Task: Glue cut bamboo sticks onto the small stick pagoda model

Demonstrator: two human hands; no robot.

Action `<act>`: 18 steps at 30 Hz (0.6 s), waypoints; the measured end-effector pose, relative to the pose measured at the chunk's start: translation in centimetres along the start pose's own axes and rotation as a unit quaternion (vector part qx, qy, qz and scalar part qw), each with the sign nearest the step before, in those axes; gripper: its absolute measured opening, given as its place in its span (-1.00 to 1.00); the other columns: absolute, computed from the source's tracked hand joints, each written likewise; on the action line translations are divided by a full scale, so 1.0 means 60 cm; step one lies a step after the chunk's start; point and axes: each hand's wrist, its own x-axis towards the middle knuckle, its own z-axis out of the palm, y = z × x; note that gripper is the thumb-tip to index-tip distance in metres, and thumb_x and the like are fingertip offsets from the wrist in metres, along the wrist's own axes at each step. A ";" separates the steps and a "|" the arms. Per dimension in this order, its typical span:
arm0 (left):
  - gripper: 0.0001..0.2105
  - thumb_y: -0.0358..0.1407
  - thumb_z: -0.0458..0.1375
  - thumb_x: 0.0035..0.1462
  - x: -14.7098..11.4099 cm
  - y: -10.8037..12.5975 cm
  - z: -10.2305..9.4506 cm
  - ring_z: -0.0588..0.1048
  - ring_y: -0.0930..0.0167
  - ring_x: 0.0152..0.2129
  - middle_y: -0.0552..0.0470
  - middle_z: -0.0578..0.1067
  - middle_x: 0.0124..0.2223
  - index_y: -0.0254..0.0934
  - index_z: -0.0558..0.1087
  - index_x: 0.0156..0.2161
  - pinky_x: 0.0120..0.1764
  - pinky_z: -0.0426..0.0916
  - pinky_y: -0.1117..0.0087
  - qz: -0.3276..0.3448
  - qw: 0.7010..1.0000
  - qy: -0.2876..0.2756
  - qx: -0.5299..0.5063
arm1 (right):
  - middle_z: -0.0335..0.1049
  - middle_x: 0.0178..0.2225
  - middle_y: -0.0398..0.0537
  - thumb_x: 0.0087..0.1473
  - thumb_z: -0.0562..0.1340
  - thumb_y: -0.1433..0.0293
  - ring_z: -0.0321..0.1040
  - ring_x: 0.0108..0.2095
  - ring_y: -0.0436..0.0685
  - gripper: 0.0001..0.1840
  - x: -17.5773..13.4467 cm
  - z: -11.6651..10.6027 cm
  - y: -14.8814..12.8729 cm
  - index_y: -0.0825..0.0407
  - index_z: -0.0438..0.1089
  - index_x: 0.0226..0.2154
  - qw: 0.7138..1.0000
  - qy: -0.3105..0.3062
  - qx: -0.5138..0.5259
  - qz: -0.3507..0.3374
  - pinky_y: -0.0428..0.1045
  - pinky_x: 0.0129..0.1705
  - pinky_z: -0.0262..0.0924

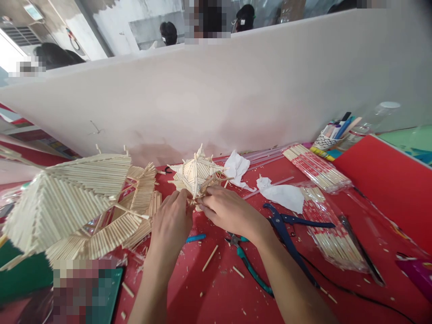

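A small star-shaped model (195,173) built from pale wooden sticks stands on the red table in front of me. My left hand (173,216) is closed at its near left edge, with the fingertips partly hidden. From the right, my right hand (225,208) pinches the same near edge, its fingers bent close to the left ones. Small stick ends show between the fingertips. To the left is a larger stick structure (81,193) with a peaked roof. Teal-handled cutting pliers (249,265) lie below my right hand, partly behind the forearm.
Blue long-handled cutters (286,231) lie right of my right arm. Beyond are crumpled tissues (281,195), a chopstick pack (317,168) and another pack (337,238). A pen cup (327,140) stands near a white partition (202,99), with people behind it. Stick offcuts litter the table (199,306).
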 end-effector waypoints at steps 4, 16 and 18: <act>-0.88 -0.44 0.11 0.25 -0.003 -0.001 -0.004 0.52 0.25 -0.18 -0.03 0.52 -0.18 -0.22 0.36 -0.13 -0.24 0.24 0.34 0.002 1.000 -0.010 -0.008 | 0.45 -0.12 0.10 0.36 0.14 0.44 0.38 -0.06 0.19 -0.76 0.000 0.001 0.000 0.07 0.53 -0.21 1.000 0.003 -0.005 -0.006 0.04 -0.11 0.22; -0.91 -0.34 0.00 0.34 -0.006 -0.015 -0.007 0.51 0.30 -0.27 0.01 0.53 -0.22 -0.20 0.36 -0.15 -0.28 0.21 0.34 -0.010 0.997 -0.009 -0.073 | 0.44 -0.14 0.08 0.32 0.18 0.48 0.37 -0.08 0.17 -0.79 0.001 0.005 0.005 0.05 0.55 -0.17 1.000 0.013 0.004 -0.012 0.02 -0.11 0.20; -0.90 -0.34 0.00 0.34 -0.002 -0.014 -0.003 0.52 0.31 -0.29 0.02 0.53 -0.24 -0.20 0.36 -0.19 -0.31 0.19 0.36 -0.012 0.997 -0.004 -0.076 | 0.45 -0.14 0.08 0.32 0.18 0.49 0.37 -0.07 0.18 -0.78 0.001 0.004 0.004 0.04 0.56 -0.16 1.000 0.012 0.004 -0.010 0.03 -0.11 0.20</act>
